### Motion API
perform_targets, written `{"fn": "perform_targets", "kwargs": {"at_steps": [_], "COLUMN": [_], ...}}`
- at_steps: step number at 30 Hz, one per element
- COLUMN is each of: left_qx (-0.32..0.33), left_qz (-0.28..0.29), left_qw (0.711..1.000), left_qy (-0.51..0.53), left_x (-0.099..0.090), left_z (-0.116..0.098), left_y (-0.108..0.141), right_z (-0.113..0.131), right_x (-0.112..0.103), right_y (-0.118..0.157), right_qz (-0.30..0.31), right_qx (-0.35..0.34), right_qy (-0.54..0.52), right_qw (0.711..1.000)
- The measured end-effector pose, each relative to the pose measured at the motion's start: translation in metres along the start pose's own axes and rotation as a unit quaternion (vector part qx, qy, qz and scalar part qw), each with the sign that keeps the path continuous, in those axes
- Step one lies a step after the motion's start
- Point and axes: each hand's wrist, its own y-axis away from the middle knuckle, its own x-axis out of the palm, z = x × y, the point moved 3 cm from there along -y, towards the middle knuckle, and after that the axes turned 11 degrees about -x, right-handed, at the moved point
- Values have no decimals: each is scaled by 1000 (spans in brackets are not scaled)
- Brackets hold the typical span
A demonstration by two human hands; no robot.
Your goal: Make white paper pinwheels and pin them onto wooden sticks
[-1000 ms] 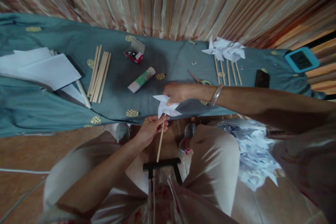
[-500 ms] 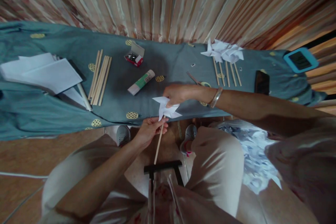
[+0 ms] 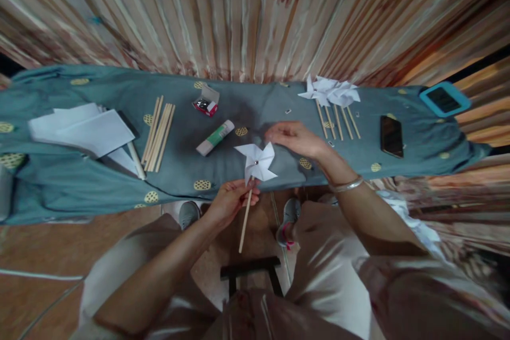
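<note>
My left hand (image 3: 233, 202) is closed around the wooden stick (image 3: 246, 218) of a white paper pinwheel (image 3: 261, 167), just below its blades. A small shiny pin head shows at the pinwheel's centre, and the stick slants down over the table's front edge. My right hand (image 3: 292, 135), with a bangle at the wrist, is off the pinwheel, above and to the right of it. Its fingers stretch out to the left over the cloth, and nothing shows in them. The scissors seen earlier are hidden, seemingly beneath this hand.
A glue stick (image 3: 215, 138), a small box of pins (image 3: 206, 101), loose wooden sticks (image 3: 159, 133) and white paper sheets (image 3: 83, 127) lie leftward on the teal cloth. At the right are several finished pinwheels (image 3: 330, 90), a phone (image 3: 391, 135) and a blue-framed device (image 3: 444, 98).
My right hand has let go of the pinwheel's centre and moved up and right, uncovering the pin head. My left hand keeps its hold on the stick. The view has shifted slightly.
</note>
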Motion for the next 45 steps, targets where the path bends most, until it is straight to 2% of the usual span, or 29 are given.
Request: {"fn": "perform_targets", "kwargs": {"at_steps": [3, 5, 6, 8, 10, 13, 15, 18, 22, 28, 36, 40, 42, 45], "left_qx": [24, 42, 50, 63, 78, 111, 143, 178, 179, 158, 159, 163, 161, 139], "left_qz": [4, 0, -5, -20, -37, -48, -45, -47, -54, -60, -70, -92, -97, -92], "left_qw": [1000, 999, 999, 998, 996, 992, 988, 983, 982, 986, 984, 982, 982, 985], "left_qy": [2, 3, 6, 13, 24, 30, 24, 16, 8, 8, -38, -34, -33, -49], "left_x": [6, 9, 10, 12, 13, 15, 16, 18, 22, 29, 28, 25, 24, 25], "left_z": [-15, -27, -33, -43, -52, -62, -65, -67, -66, -63, -59, -60, -60, -57], "left_y": [-1, -2, -4, -7, -10, -16, -19, -25, -32, -36, -35, -34, -34, -34], "right_z": [-10, -17, -20, -25, -26, -21, -16, -9, -8, -12, -16, -16, -19, -27], "right_x": [-7, -2, 3, 17, 33, 58, 69, 78, 81, 81, 78, 64, 45, 14], "right_y": [15, 26, 31, 40, 46, 50, 51, 49, 47, 47, 44, 42, 41, 42], "right_qz": [-189, -262, -275, -282, -252, -142, -94, -62, -51, -60, -87, -90, -144, -284], "right_qx": [-6, 4, 8, 25, 35, 20, 7, -3, 20, 36, 41, 23, 21, 28], "right_qy": [-67, -108, -127, -154, -172, -185, -182, -188, -210, -227, -263, -236, -207, -154], "right_qw": [980, 959, 953, 947, 952, 972, 979, 980, 976, 971, 960, 967, 967, 946]}}
